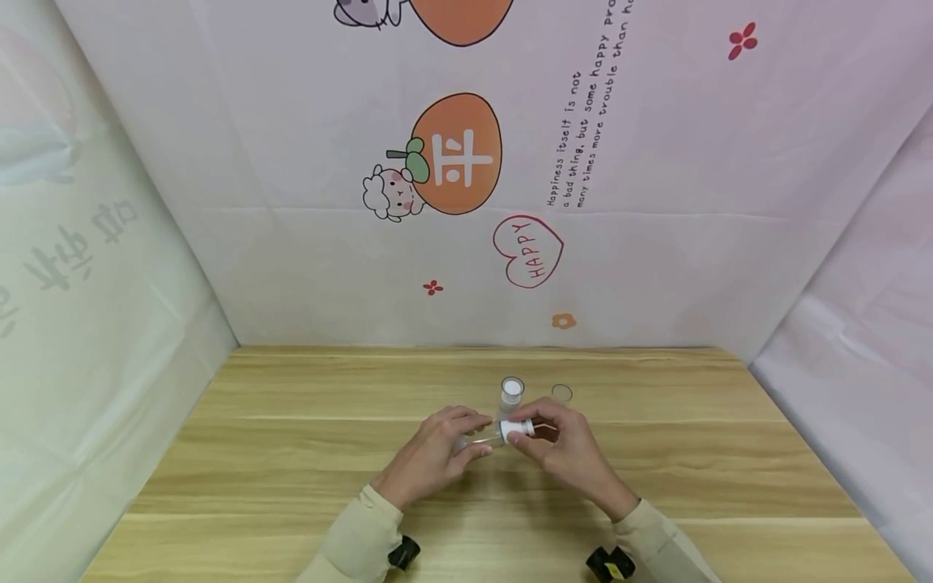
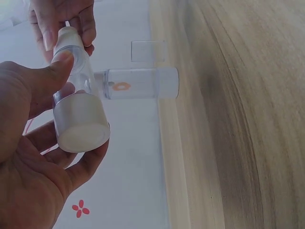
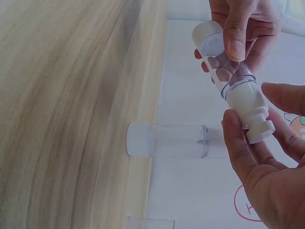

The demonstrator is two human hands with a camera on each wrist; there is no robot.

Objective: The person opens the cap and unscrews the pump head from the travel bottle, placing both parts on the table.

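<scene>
Held bottle: the clear-bodied bottle [image 1: 503,432] is up off the surface [image 1: 291,461], in both your hands, somewhat nearer the far edge's middle than either far corner. It lies on its side, white base toward the left edge, stepped white top toward the right edge.
Left hand: your left hand [image 1: 440,447] grips the clear body beside the white base; thumb on one side, fingers curled round the other, clamped on the bottle.
Right hand: your right hand [image 1: 572,455] has thumb and fingers curled about the stepped white top, clamped on it; how firmly, you cannot tell from here.
Standing bottle: a second bottle [image 1: 512,397] stands upright on the surface, white base down, just beyond your hands toward the far edge. Whether it touches the held one, you cannot tell.
Short cylinder: a short clear cylinder [image 2: 147,51] rests near the far edge, over toward the right edge from the standing bottle and apart from it.
Wrists: your light sleeves [image 1: 357,534] each have a black device [image 1: 611,564] beside them.
Backdrop: a printed white sheet [image 1: 328,275] rises behind the far edge.
</scene>
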